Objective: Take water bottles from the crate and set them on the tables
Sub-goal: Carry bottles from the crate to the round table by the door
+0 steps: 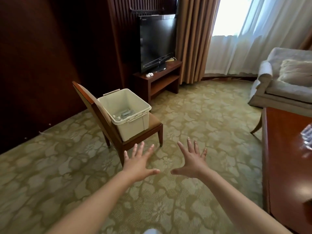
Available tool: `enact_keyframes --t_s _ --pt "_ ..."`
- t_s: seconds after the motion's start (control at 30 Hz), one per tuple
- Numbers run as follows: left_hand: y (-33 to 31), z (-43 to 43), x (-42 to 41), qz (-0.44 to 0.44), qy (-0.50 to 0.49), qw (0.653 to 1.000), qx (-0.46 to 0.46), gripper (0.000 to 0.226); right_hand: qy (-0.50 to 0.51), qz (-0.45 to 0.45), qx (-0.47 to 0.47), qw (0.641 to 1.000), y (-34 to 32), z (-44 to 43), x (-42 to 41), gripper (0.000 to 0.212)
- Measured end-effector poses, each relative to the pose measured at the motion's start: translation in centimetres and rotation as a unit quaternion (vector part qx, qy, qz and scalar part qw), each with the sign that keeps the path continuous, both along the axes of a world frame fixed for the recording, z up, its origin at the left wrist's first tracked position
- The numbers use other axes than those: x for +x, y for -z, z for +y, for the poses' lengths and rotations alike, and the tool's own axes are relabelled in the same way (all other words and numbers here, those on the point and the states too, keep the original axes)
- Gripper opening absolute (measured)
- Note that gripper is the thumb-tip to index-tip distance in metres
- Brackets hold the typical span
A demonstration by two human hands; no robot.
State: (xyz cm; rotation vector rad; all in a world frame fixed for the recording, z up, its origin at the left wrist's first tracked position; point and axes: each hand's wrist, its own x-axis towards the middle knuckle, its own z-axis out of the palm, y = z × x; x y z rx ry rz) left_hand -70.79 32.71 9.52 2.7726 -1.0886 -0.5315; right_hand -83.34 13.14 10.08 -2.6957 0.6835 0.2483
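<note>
Both bare arms reach straight forward over the patterned green carpet [194, 107], the left hand [138, 163] and right hand [192, 162] palm-down, fingers fanned wide, holding nothing. Beyond them, a cream plastic crate [133, 129] sits on a brown wooden chair's [101, 114] seat, with clear water bottles [124, 114] lying on its bottom.

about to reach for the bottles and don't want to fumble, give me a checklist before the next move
1. Left hand and right hand free, fingers spread, holding nothing: ok.
2. Cream plastic crate upright and open-topped on the wooden chair: ok.
3. Clear water bottles lying on the crate's bottom: ok; how many, cannot tell.
4. Patterned carpet between hands and chair free of obstacles: ok.
5. Bare space on the red-brown wooden table: ok.
</note>
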Motion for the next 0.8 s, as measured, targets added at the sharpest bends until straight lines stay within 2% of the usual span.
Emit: enact_keyframes --t_s 0.3,0.5,0.8 --pt "2.4 -12.3 12.1 0.011 -0.037 0.999 0.015 0.104 -0.037 0.02 -0.003 0.999 2.7 -12.5 13.9 0.124" --pt "1.4 -20.0 22.8 -0.006 -0.061 0.998 0.015 0.101 -0.073 -0.005 -0.015 0.997 1.3 -20.2 25.4 0.121" --pt "2.5 -24.8 33.5 0.012 -0.126 0.991 0.042 0.1 -0.131 0.006 -0.007 0.991 2.6 -27.5 39.0 0.117"
